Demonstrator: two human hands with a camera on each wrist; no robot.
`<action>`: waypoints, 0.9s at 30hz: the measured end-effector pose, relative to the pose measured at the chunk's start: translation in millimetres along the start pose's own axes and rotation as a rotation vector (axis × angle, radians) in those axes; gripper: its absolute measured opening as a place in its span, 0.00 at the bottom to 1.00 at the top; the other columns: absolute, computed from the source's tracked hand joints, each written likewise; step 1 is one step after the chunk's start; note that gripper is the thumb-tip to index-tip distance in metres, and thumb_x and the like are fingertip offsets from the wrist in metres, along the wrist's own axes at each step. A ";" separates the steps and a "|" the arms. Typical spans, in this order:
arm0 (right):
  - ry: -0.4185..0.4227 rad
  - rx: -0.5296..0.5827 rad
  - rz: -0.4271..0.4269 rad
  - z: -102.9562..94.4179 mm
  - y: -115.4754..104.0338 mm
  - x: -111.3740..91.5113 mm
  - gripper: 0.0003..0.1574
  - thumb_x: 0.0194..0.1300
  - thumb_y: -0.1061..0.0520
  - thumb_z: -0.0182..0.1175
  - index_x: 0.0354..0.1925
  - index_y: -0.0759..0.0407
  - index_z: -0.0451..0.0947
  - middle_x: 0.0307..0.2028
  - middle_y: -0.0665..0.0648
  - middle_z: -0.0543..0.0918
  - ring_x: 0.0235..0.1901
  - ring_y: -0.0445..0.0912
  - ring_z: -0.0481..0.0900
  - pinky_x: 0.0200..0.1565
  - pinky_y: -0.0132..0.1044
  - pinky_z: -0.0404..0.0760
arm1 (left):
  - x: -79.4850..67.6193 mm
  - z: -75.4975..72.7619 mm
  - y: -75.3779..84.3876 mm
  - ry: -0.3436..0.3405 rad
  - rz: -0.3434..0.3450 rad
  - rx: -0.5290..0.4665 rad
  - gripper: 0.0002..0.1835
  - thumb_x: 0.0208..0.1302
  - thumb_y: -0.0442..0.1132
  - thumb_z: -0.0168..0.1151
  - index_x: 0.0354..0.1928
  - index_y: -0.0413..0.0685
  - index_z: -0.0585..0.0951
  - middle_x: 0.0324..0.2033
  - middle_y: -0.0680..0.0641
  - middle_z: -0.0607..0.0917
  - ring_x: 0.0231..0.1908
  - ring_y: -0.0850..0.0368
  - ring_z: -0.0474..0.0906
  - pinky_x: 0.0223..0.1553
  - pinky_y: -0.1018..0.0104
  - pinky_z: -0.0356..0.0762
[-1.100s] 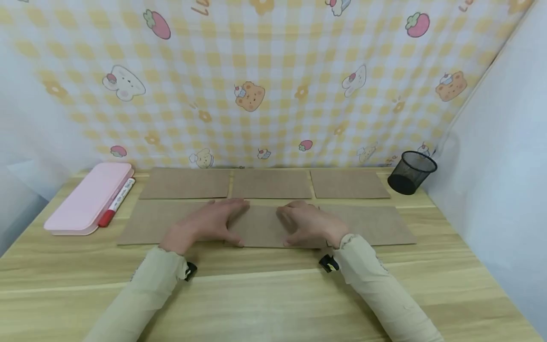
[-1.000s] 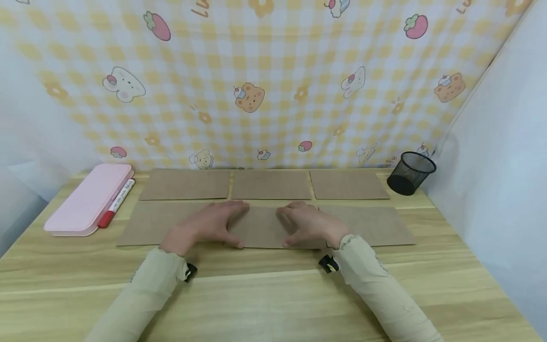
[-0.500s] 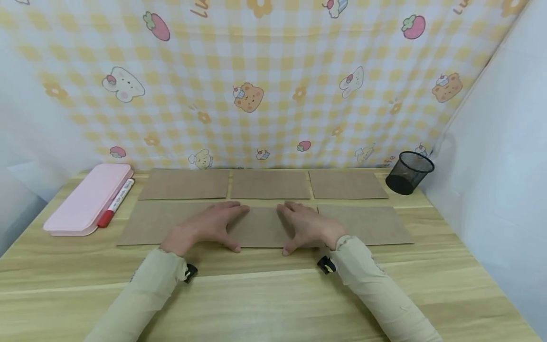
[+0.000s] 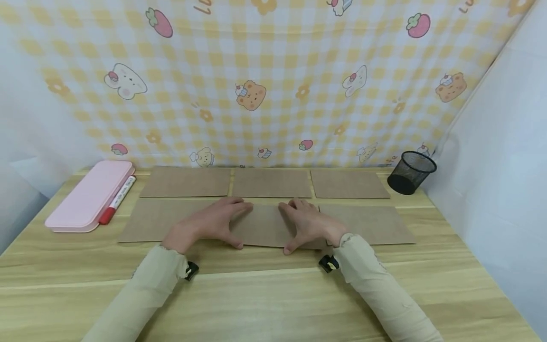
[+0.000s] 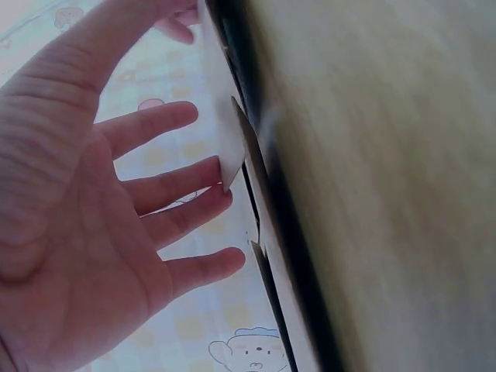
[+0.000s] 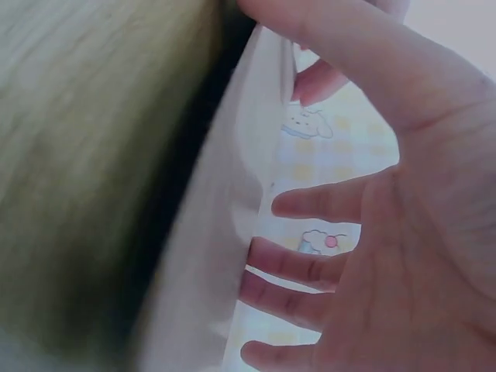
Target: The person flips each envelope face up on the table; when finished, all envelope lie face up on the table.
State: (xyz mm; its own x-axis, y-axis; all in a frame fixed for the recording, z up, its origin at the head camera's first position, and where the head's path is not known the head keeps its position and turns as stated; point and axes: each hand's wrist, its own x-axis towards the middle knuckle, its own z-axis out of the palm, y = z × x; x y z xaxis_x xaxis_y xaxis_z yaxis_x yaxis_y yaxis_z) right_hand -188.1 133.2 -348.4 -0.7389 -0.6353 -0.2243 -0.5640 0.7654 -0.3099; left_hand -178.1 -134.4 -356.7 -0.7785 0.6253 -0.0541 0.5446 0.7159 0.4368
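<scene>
A brown cardboard rectangle (image 4: 260, 225) lies flat in the middle of the front row, between my two hands. My left hand (image 4: 210, 223) is at its left end, fingertips along the far edge and thumb by the near edge. In the left wrist view, the fingers (image 5: 174, 186) are fairly straight and spread, with tips right at the card's edge. My right hand (image 4: 314, 225) mirrors this at the other end, its thumb just past the near edge. The right wrist view has the spread fingers (image 6: 291, 298) against the cardboard's edge (image 6: 213, 209).
Three brown cards form the back row, the middle one (image 4: 272, 183) included. Front-row cards lie left (image 4: 147, 221) and right (image 4: 372, 225). A pink case (image 4: 91, 194) and red-capped marker (image 4: 117, 199) sit left; a tilted black mesh cup (image 4: 411, 172) is right.
Both hands have stayed over the middle front cardboard. The right thumb has spread slightly away from its fingers toward the near side. The cards have not visibly moved.
</scene>
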 end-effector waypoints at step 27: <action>0.319 0.164 -0.204 -23.8 -0.6 -40.7 0.28 0.48 0.41 0.70 0.22 0.52 0.62 0.60 0.58 0.66 0.61 0.52 0.62 0.52 0.46 0.68 | -10.1 -25.9 -4.4 0.105 0.045 -0.011 0.55 0.37 0.53 0.76 0.69 0.48 0.60 0.67 0.40 0.59 0.64 0.37 0.50 0.56 0.37 0.56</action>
State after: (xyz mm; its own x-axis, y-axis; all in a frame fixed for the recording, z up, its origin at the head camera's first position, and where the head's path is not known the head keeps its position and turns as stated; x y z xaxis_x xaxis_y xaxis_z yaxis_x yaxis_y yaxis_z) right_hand -166.4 161.1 -317.1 -0.7101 -0.6887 0.1463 -0.6633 0.5845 -0.4674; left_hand -180.7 -152.0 -334.8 -0.7819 0.6206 0.0597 0.5770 0.6840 0.4463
